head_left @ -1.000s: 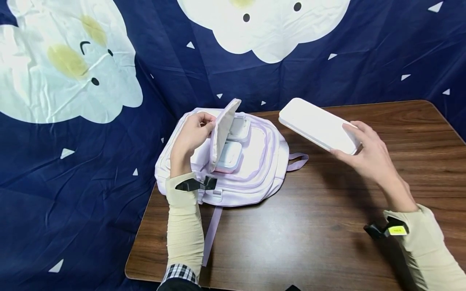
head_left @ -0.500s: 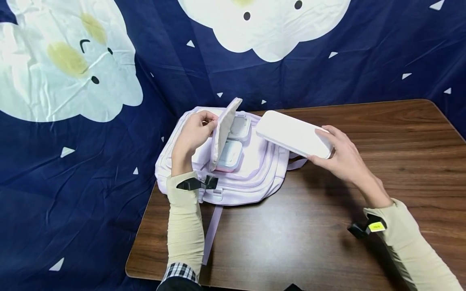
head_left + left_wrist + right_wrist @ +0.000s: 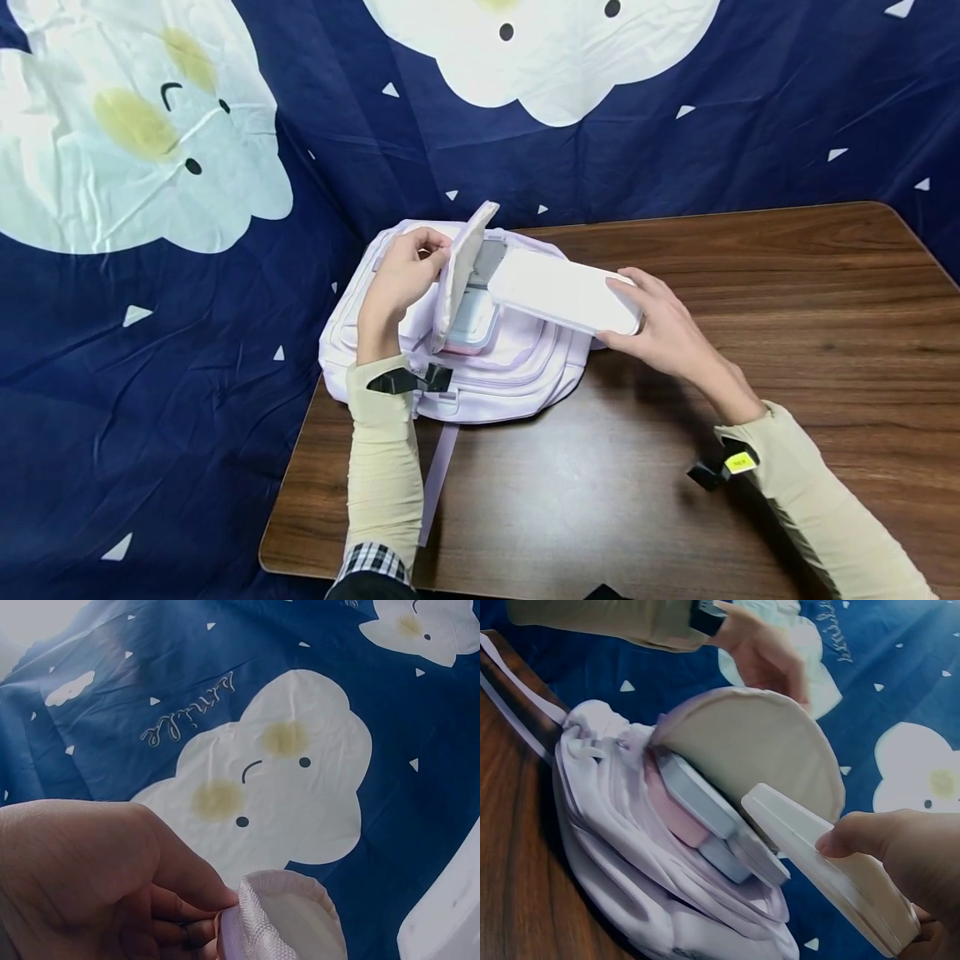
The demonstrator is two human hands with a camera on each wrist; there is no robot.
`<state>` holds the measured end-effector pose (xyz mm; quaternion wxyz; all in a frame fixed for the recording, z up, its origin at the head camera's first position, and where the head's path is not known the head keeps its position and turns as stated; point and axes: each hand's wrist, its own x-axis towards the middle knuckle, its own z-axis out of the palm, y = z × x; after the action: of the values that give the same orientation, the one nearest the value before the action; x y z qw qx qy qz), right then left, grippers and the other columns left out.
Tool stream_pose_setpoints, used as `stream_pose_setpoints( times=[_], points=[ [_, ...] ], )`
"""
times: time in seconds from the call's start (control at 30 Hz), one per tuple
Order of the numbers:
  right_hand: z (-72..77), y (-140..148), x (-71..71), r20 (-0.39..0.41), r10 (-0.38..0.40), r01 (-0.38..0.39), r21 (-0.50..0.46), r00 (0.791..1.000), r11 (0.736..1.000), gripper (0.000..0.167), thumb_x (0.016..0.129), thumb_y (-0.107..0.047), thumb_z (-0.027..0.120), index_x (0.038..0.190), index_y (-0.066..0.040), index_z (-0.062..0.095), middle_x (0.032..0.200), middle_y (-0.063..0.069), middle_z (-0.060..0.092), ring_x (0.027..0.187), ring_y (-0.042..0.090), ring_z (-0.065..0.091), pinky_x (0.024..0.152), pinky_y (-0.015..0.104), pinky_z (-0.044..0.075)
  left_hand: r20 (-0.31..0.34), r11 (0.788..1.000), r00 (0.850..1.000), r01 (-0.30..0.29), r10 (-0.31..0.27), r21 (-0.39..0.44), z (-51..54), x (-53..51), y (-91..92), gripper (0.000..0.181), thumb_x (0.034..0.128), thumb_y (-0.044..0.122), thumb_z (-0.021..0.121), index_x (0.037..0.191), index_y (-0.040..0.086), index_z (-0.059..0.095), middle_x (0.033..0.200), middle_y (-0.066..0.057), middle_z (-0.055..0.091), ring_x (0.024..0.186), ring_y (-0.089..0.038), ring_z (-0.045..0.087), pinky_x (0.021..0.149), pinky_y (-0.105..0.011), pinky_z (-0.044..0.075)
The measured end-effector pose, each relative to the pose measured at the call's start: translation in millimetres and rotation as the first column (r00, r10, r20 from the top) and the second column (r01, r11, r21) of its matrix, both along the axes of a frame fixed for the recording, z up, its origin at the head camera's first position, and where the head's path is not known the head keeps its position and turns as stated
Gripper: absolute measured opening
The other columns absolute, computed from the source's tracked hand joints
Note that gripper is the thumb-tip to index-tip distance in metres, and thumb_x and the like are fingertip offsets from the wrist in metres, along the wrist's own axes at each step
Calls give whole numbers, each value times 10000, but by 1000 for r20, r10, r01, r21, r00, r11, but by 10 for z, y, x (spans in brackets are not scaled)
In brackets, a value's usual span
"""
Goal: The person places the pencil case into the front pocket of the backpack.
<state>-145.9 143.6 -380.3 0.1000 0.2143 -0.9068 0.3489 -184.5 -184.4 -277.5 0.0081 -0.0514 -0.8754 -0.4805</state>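
Note:
A pale lilac backpack point(image 3: 510, 407) lies on the table with its front pocket flap point(image 3: 459, 279) raised. My left hand point(image 3: 401, 275) pinches the edge of that flap between thumb and fingers; the left wrist view shows the pinch close up. My right hand point(image 3: 667, 325) grips one end of a long white box point(image 3: 566, 287) with rounded corners. The box's far end hovers at the pocket opening, tilted in the right wrist view. Inside the pocket sit several small lidded containers, among them a clear-lidded one point(image 3: 472, 319) and a pink one point(image 3: 676, 806). The white box partly covers the containers in the head view.
The brown wooden table point(image 3: 787, 333) extends to the right of the backpack. One lilac strap point(image 3: 438, 479) hangs toward the table's front edge. A dark blue cloth point(image 3: 360, 108) with white clouds rises behind and at the left.
My right hand has carried the white box leftward and slightly down, from beside the backpack to over its open pocket. The left hand keeps holding the flap in place.

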Motion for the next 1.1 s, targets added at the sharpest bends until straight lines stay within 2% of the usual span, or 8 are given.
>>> stream_pose_setpoints(
  times=[0.3,0.5,0.8,1.1],
  points=[
    [-20,-211,-71,51,44,-46,39,998,998,713,743,-308,777,1354,-46,520,1426,190,417,1304,369,370,1006,551,339,-38,1000,999,-21,21,-2,-33,-1,20,152,895,53,519,990,-5,622,829,-14,532,700,-99,491,618,-210,412],
    [22,-308,-157,27,71,-72,60,997,996,727,737,-325,772,1350,-27,520,1409,184,434,1282,375,385,1023,532,336,-73,1000,997,-23,21,-19,-26,-14,62,134,868,45,524,941,18,633,800,-3,529,722,-120,478,617,-235,382],
    [76,-415,-250,51,63,-66,65,997,996,738,730,-341,778,1352,-36,522,1420,187,425,1298,373,367,1044,524,324,-110,999,994,-5,1,-41,10,-11,142,133,861,27,525,929,-1,636,781,-5,539,707,-119,474,624,-231,383],
    [80,-604,-420,48,92,-95,68,995,993,746,743,-347,764,1367,-34,502,1440,233,392,1315,405,345,1071,535,295,-96,996,995,3,-11,-87,47,-9,231,155,869,43,527,958,13,650,812,-28,565,733,-138,492,670,-242,400]
  ],
)
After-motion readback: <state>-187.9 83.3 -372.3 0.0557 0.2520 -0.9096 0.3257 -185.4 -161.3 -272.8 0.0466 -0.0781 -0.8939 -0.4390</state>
